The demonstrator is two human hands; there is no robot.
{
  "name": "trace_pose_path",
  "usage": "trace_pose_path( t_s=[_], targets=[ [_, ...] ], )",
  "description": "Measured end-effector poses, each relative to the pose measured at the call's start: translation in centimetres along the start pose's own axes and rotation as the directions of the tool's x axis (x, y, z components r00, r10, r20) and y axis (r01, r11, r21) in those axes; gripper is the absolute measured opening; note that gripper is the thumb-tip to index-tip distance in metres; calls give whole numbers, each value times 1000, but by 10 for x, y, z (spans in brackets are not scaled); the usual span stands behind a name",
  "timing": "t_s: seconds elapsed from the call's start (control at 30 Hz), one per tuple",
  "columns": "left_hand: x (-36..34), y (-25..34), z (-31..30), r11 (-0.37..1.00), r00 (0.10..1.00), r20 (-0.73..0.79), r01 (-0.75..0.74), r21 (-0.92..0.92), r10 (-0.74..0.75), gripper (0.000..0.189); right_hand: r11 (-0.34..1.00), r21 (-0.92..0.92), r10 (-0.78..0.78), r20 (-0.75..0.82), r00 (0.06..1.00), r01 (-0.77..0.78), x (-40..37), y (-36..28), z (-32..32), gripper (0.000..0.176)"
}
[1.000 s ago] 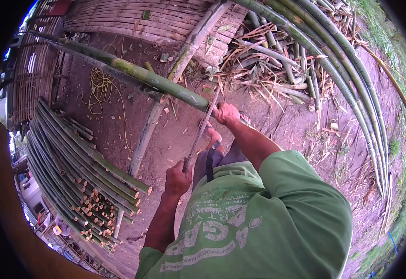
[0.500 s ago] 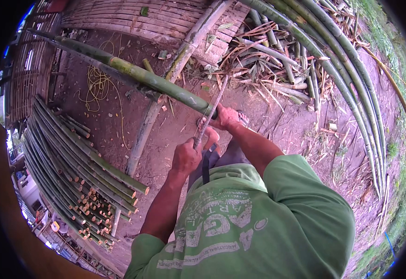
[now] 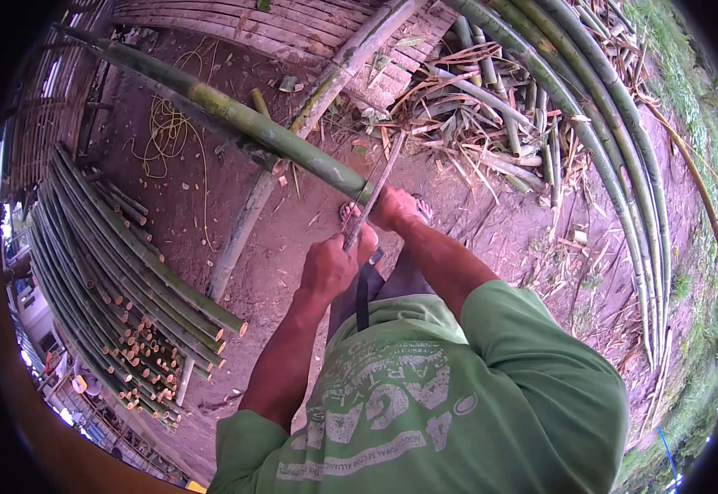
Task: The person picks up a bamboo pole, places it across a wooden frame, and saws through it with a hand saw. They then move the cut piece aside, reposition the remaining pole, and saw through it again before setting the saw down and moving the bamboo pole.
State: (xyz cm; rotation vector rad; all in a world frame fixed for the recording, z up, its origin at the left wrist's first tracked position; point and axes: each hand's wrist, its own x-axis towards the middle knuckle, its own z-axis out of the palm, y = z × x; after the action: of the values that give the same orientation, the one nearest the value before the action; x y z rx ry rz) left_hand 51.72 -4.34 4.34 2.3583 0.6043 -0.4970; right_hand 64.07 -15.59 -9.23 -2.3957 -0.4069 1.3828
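My left hand (image 3: 330, 267) is closed round the near end of a bow saw with a stick-like frame (image 3: 383, 177). The saw slants away from me, crossing a long green bamboo pole (image 3: 252, 123) near its close end. Its thin blade shows as a fine line beside the frame, right at the bamboo. Just beyond the saw, my right hand (image 3: 396, 207) grips the end of the pole, with the fingers partly hidden. The pole runs up and left, over a slanting bamboo support (image 3: 248, 226).
Cut bamboo poles (image 3: 137, 263) are stacked at the left. Offcuts and dry strips (image 3: 490, 123) lie in a heap ahead on the right, beside long curving poles (image 3: 614, 148). A slatted bamboo platform (image 3: 235, 29) stands ahead. Yellow rope (image 3: 165, 136) is coiled on the ground.
My left hand has moved slightly forward with the saw, closer to the bamboo. My right hand keeps its grip on the pole end. The whole view has shifted a little.
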Motion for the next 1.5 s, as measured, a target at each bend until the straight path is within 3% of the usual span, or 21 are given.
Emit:
trace_pose_path(
  t_s=[0.17, 0.23, 0.37, 0.43, 0.47, 0.67, 0.9, 1.17, 1.27, 1.37, 1.4, 1.47, 1.5],
  targets=[
    [-107, 8, -58, 988, 985, 79, 149, 45, -152, 23, 999, 30, 26, -15, 1000, -26, -1, -1, 3, 45],
    [-113, 5, -61, 986, 986, 72, 148, 71, -153, 22, 1000, -2, 19, -28, 999, -19, 0, -2, 2, 43],
    [-64, 12, -51, 986, 986, 40, 164, 11, -164, 20, 999, 28, 31, -20, 999, -30, 1, 1, -1, 41],
    [-18, -2, -3, 994, 999, -20, 52, 96, -50, 20, 998, 57, -20, -75, 997, 24, -1, 2, 12, 43],
    [0, 5, -3, 997, 999, -35, 20, 74, -18, 20, 999, -45, -27, -63, 998, 25, 7, 9, 15, 45],
    [-95, 22, -41, 988, 987, 50, 153, 25, -154, 21, 999, -4, 33, 4, 999, -33, -5, 8, 10, 47],
    [-80, 29, -50, 987, 987, -18, 162, 7, -162, 21, 999, 35, 39, 40, 998, -40, -5, 12, 3, 48],
    [-119, 26, -39, 986, 988, 11, 154, 68, -156, 19, 1000, -3, 21, -85, 996, -21, -7, 9, 23, 54],
    [-90, 20, -30, 990, 992, 22, 125, 72, -127, 19, 999, 22, 42, -81, 996, -40, -10, 7, 20, 50],
    [6, 9, 18, 996, 995, -102, 31, 79, -23, 22, 999, 10, 46, -79, 996, -46, -1, 16, 33, 46],
    [25, 16, 13, 999, 998, -66, 11, 35, -9, 23, 1000, 7, 31, -77, 997, -31, -7, 11, 16, 45],
    [0, 23, 1, 996, 996, 52, 70, -46, -68, 24, 999, 41, 35, -8, 999, -34, -22, 1, 3, 45],
    [-19, 15, 9, 998, 1000, 12, 28, 58, -29, 25, 1000, -12, 3, -90, 996, -4, -7, 11, 25, 51]
  ],
)
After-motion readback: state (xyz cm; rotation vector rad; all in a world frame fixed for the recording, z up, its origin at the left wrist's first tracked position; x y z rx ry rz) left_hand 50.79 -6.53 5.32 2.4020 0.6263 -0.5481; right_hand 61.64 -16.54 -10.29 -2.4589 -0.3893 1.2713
